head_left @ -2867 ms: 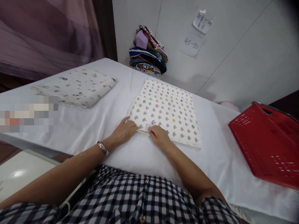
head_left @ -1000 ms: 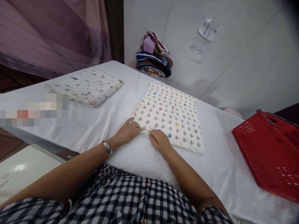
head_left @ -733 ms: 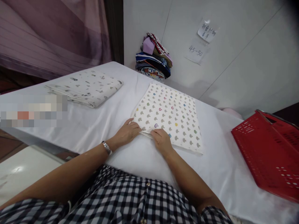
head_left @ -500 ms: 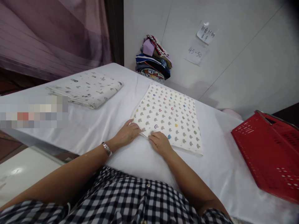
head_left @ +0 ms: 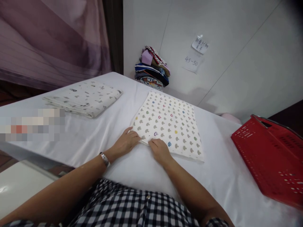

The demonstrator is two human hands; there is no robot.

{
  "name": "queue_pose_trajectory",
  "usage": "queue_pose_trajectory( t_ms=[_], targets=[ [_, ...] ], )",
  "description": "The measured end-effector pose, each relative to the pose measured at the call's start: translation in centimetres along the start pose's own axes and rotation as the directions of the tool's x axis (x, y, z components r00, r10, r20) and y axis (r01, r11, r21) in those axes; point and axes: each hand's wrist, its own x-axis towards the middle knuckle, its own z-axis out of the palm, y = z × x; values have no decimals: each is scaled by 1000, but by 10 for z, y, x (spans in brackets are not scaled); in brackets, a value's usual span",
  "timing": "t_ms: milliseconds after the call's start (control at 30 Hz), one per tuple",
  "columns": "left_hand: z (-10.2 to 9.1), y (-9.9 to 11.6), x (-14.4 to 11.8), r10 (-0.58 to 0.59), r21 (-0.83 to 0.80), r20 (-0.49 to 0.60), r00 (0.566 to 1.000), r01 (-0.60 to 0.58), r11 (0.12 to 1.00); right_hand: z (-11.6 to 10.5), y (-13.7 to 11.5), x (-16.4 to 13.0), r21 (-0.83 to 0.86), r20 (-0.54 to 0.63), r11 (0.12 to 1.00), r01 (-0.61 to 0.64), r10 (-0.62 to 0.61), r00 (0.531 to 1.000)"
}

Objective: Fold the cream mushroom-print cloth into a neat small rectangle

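Folded cloth [head_left: 168, 126] with mushroom print, flat on the white sheet [head_left: 99, 138], straight ahead and stretching away toward the wall. Long edges running away from the body, slightly rightward; near left corner right under both hands. Left hand [head_left: 124, 143] palm down, fingers curled loosely at that corner, touching the edge, not clearly pinching anything. Right hand [head_left: 160, 150] just beside it, fingertips bent onto the near hem, pressing rather than clasping; whether any layer sits between the fingers, impossible to tell. Both equally near, most of the fabric to the right of the right hand. Second folded cloth [head_left: 84, 97] well apart to the left, pile of clothes [head_left: 152, 69] by the wall, red basket [head_left: 272, 154] far right.
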Motion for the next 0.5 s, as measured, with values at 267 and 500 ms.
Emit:
queue_pose_trajectory(
  t_ms=[267,500],
  targets=[
    [-3,5,-3,-1,-5,9,1000,1,1000,-2,-5,-1,16,13,1000,1,-2,1000],
    [3,3,-5,-20,-34,-11,1000,19,999,4,-27,13,-4,73,998,-65,65,995]
  ],
)
